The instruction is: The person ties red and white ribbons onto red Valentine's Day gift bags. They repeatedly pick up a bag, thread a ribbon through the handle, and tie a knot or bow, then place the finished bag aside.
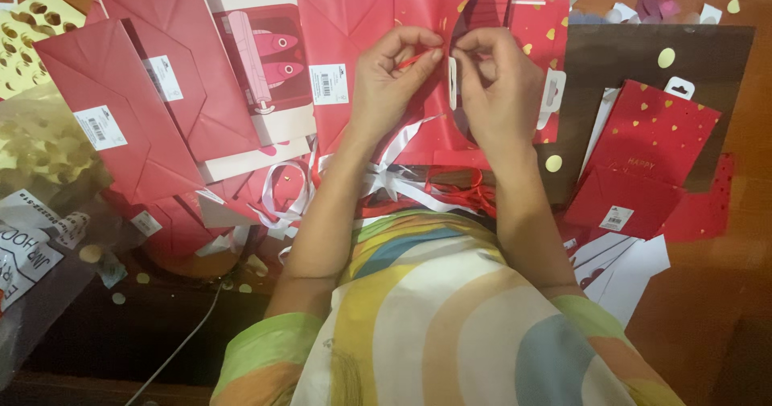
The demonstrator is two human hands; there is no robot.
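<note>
- Left hand (396, 72): pinching a thin red ribbon end (412, 59) between thumb and forefinger.
- Right hand (500, 84): gripping the red gift bag (450, 8) at centre far, beside its white handle slot (453, 84).
- Best done by keeping the ribbon taut and the slot edge steady.
- Folded red bags at left: at least three (121, 108); heart-printed bags at right: two (655, 133).
- Loose white and red ribbons (402, 177) near the body.

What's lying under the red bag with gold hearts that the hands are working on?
Under the red bag with gold hearts lie another flat red bag, white ribbon and red ribbon. The left hand and right hand hide whatever lies beneath its middle.
</note>
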